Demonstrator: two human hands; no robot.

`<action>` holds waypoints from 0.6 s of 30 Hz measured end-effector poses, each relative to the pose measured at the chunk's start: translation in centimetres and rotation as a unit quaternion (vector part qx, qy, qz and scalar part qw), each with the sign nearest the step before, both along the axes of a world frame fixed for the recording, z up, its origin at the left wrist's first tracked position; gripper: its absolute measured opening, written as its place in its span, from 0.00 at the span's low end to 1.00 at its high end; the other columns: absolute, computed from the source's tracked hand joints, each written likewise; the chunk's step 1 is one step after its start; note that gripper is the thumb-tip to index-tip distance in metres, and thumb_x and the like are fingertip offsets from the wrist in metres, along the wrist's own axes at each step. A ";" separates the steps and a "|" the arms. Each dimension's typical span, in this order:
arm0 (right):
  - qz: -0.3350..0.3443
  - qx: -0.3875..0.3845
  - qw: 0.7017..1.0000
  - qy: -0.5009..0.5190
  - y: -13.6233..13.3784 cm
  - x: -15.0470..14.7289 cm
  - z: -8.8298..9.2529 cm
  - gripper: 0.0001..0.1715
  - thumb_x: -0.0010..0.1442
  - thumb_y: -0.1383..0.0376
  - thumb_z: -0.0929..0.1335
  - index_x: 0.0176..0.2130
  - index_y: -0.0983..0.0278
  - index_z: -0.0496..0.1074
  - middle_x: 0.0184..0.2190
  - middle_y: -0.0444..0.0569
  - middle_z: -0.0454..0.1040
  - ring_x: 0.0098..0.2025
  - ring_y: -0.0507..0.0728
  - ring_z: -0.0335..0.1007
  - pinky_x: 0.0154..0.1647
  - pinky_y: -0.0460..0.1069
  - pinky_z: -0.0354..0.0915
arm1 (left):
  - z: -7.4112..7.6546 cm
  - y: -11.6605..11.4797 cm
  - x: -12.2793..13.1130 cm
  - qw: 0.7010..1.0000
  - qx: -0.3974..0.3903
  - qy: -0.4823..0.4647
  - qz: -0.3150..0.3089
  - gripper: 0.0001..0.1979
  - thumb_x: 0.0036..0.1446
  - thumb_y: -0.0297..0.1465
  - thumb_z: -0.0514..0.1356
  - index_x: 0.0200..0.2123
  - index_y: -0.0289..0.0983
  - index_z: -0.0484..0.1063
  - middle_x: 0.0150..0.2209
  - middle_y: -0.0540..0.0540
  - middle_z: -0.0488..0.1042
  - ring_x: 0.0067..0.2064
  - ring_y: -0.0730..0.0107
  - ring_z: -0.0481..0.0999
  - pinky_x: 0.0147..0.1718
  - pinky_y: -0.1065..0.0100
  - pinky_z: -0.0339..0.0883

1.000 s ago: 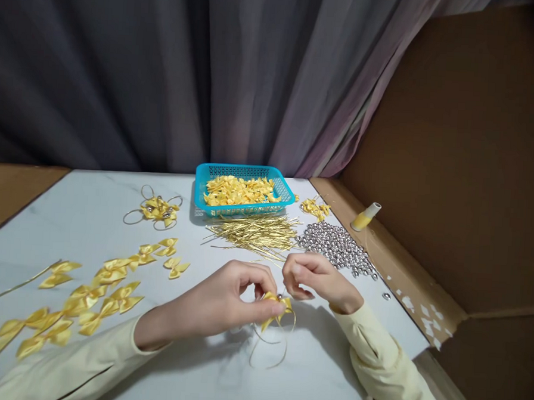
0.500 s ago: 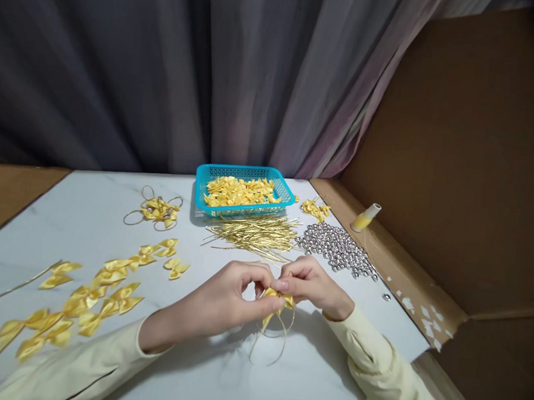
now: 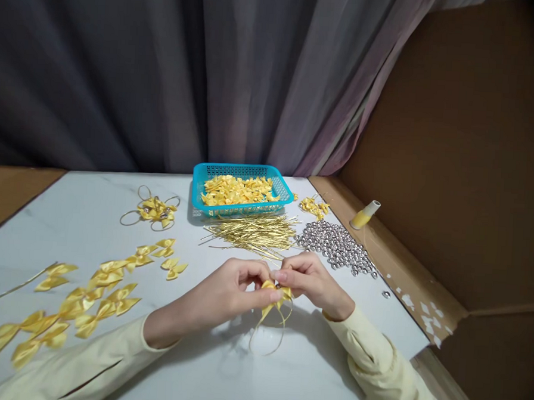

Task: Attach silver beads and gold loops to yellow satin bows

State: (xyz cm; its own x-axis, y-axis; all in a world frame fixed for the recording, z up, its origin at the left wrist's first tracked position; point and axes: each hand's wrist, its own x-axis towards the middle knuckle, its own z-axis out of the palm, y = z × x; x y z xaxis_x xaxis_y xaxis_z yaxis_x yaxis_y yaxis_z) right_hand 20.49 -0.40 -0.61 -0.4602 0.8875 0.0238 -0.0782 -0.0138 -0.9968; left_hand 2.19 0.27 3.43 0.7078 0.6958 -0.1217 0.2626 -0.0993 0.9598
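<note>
Both hands meet above the near middle of the table, working on one yellow ribbon bow (image 3: 268,310). My left hand (image 3: 226,299) pinches the bow between thumb and fingers from the left. From the right, my right hand (image 3: 314,283) is closed on the bow's upper right side, its thumb and forefinger pressed together. Below the fingers hangs a looped gold cord (image 3: 281,341). A dark shiny spot shows at the bow's middle, mostly covered by the fingers.
A blue basket (image 3: 244,209) of yellow bows stands at the back. Before it lie gold twist ties (image 3: 251,234) and silver beads (image 3: 334,245). Loose bows (image 3: 80,300) spread across the left; bows with cord loops (image 3: 156,211) lie behind them. A yellow-and-white tube (image 3: 364,216) stands at right.
The two hands have shifted slightly around the bow, and my left fingers have drawn a little back from my right ones. The view has moved slightly.
</note>
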 end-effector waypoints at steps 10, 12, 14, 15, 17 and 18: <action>0.005 -0.059 0.996 0.065 -0.1 -0.6 -0.3 0.22 0.54 0.58 0.69 0.17 0.65 0.59 0.12 0.34 0.48 0.15 0.44 0.38 0.16 0.43 0.38 | -0.5 0.4 0.0 1.000 -0.003 0.008 0.003 0.11 0.53 0.36 0.58 0.24 0.35 0.64 0.26 0.52 0.62 0.29 0.72 0.62 0.30 0.70 0.56; 0.014 -0.069 0.995 0.074 -0.1 -0.6 -0.6 0.24 0.55 0.55 0.67 0.18 0.65 0.58 0.12 0.33 0.47 0.15 0.44 0.38 0.16 0.43 0.39 | -0.7 0.3 -0.1 1.000 0.026 0.003 0.011 0.11 0.53 0.35 0.57 0.24 0.35 0.65 0.27 0.51 0.65 0.31 0.71 0.64 0.32 0.69 0.58; 0.026 -0.069 0.995 0.067 0.0 -0.5 -0.7 0.24 0.55 0.53 0.67 0.19 0.65 0.58 0.12 0.34 0.49 0.15 0.44 0.39 0.15 0.43 0.39 | -0.7 0.2 -0.1 0.999 0.048 0.002 0.009 0.10 0.53 0.34 0.57 0.24 0.35 0.65 0.28 0.51 0.66 0.32 0.71 0.65 0.34 0.68 0.59; 0.030 -0.067 0.996 0.059 0.0 -0.4 -0.6 0.24 0.54 0.53 0.68 0.19 0.65 0.59 0.12 0.34 0.51 0.15 0.44 0.41 0.15 0.42 0.39 | -0.7 0.2 0.0 0.998 0.056 0.005 0.007 0.09 0.54 0.34 0.57 0.24 0.35 0.66 0.28 0.51 0.66 0.32 0.71 0.65 0.34 0.68 0.59; 0.035 -0.066 0.996 0.049 -0.1 -0.3 -0.5 0.22 0.51 0.55 0.70 0.19 0.66 0.61 0.13 0.35 0.54 0.15 0.43 0.43 0.15 0.42 0.39 | -0.7 0.1 0.0 0.997 0.071 0.015 0.003 0.08 0.54 0.33 0.57 0.25 0.35 0.67 0.27 0.51 0.66 0.32 0.71 0.65 0.33 0.68 0.60; 0.036 -0.070 0.996 0.050 -0.1 -0.3 -0.4 0.22 0.50 0.57 0.71 0.19 0.67 0.61 0.13 0.35 0.55 0.15 0.43 0.43 0.15 0.42 0.39 | -0.6 0.0 0.0 0.997 0.079 0.018 0.004 0.08 0.54 0.33 0.56 0.26 0.35 0.67 0.27 0.51 0.67 0.32 0.71 0.65 0.33 0.69 0.60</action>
State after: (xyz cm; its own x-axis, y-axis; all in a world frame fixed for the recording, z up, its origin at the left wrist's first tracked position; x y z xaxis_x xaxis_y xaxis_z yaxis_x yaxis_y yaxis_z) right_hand 20.21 -0.51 -0.98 -0.5241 0.8503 -0.0486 -0.1709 -0.1609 -0.9721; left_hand 2.23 0.28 2.80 0.6999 0.7133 -0.0348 0.2972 -0.2466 0.9224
